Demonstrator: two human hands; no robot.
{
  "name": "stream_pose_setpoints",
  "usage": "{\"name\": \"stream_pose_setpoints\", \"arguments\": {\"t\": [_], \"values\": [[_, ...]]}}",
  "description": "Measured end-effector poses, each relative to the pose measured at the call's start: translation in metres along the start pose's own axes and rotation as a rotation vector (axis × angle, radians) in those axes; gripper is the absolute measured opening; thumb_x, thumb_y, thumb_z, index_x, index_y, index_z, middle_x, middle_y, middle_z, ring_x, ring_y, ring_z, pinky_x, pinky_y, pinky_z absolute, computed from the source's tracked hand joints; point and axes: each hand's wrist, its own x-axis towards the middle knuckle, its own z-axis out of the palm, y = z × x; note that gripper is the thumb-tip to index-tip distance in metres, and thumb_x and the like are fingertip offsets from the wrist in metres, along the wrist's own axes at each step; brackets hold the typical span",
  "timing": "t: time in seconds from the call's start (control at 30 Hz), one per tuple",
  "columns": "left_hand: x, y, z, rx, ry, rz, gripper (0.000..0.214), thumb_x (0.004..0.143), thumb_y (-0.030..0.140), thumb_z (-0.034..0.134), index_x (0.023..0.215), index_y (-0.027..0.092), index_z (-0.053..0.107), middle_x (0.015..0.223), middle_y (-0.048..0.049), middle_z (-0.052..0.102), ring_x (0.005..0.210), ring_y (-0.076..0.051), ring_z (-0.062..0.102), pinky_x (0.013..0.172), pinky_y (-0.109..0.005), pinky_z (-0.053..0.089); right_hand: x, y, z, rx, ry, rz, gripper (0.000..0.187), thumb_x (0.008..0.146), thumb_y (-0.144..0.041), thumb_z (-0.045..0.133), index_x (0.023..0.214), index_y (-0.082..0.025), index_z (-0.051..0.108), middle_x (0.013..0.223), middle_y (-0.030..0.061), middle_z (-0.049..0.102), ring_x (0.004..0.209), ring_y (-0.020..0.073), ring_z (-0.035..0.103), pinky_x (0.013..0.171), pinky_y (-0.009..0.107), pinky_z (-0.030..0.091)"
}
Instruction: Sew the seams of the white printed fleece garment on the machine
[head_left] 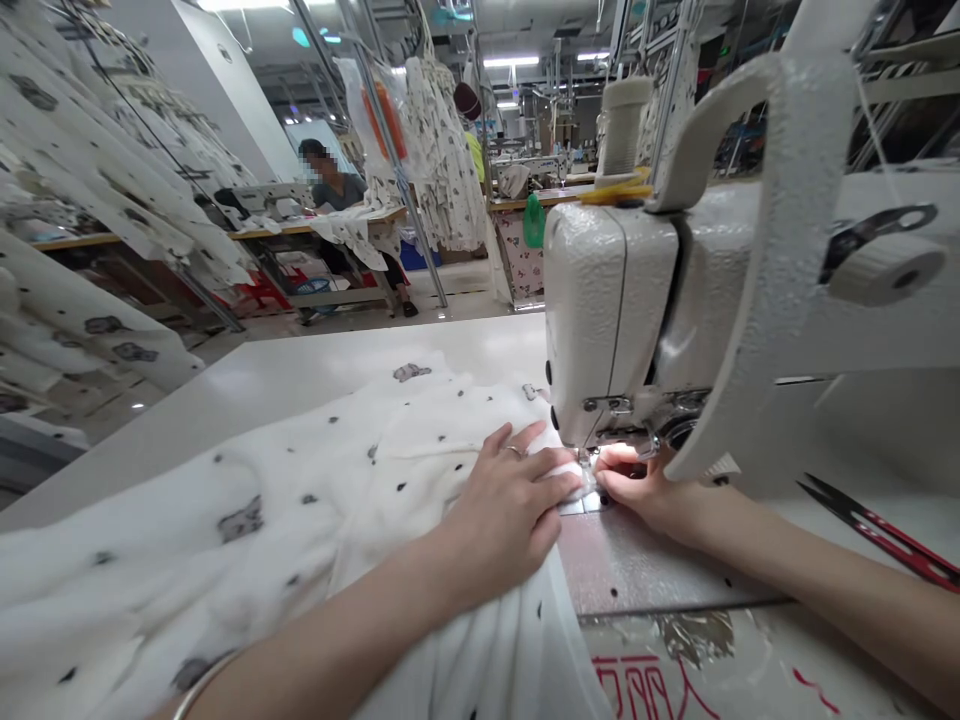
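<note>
White printed fabric [300, 470] with dark spots and small grey animal figures spreads over the left of the table and hangs toward me. On it, my left hand [510, 495] lies palm down, fingers stretched toward the needle area of a white sewing machine [585, 310]. A ring is on one of its fingers. Close to the presser foot on the other side, my right hand [637, 485] has thumb and fingertips pinched together at the fabric's edge. What those fingertips hold is too small to make out. The machine's lamp lights this spot.
Red-handled thread snips [885, 530] lie on the table right of my right forearm. A thread cone [624, 125] stands behind the machine head. Printed garments [446, 150] hang on racks at the left and back. A person [335, 180] sits at another sewing table.
</note>
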Motion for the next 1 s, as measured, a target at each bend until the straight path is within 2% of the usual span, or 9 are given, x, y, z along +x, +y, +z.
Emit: {"name": "stream_pose_setpoints", "arguments": {"t": [0.2, 0.4, 0.6, 1.0], "values": [[0.004, -0.002, -0.001, -0.011, 0.002, -0.019, 0.031, 0.076, 0.011, 0.042, 0.098, 0.026, 0.058, 0.107, 0.0027, 0.059, 0.115, -0.024, 0.039, 0.098, -0.046, 0.022, 0.002, 0.006, 0.004, -0.021, -0.005, -0.009, 0.016, 0.071, -0.034, 0.049, 0.063, -0.023, 0.058, 0.066, 0.0005, 0.061, 0.063, 0.0187, 0.055, 0.057, 0.029, 0.041], [0.003, -0.002, 0.0, -0.002, 0.038, -0.001, 0.032, 0.076, 0.011, 0.042, 0.099, 0.025, 0.058, 0.11, 0.0013, 0.057, 0.114, -0.023, 0.04, 0.097, -0.045, 0.023, 0.005, 0.013, 0.012, -0.032, 0.0, 0.011, 0.015, 0.071, -0.035, 0.051, 0.068, -0.023, 0.059, 0.067, 0.0008, 0.061, 0.062, 0.0181, 0.055, 0.055, 0.028, 0.039], [0.005, -0.003, 0.001, -0.001, 0.014, -0.006, 0.031, 0.076, 0.011, 0.041, 0.096, 0.025, 0.06, 0.108, 0.0018, 0.058, 0.113, -0.024, 0.041, 0.098, -0.045, 0.022, 0.012, 0.019, 0.022, -0.035, -0.016, 0.034, 0.014, 0.07, -0.031, 0.05, 0.06, -0.023, 0.056, 0.065, 0.0003, 0.06, 0.059, 0.0172, 0.053, 0.053, 0.027, 0.038], [0.006, -0.011, 0.005, 0.013, 0.058, 0.035, 0.035, 0.075, 0.009, 0.041, 0.1, 0.025, 0.058, 0.104, 0.0017, 0.059, 0.11, -0.022, 0.042, 0.096, -0.044, 0.026, 0.01, 0.005, 0.007, -0.025, -0.035, 0.065, 0.019, 0.072, -0.034, 0.046, 0.06, -0.023, 0.055, 0.061, -0.0007, 0.059, 0.057, 0.0159, 0.053, 0.054, 0.026, 0.039]]}}
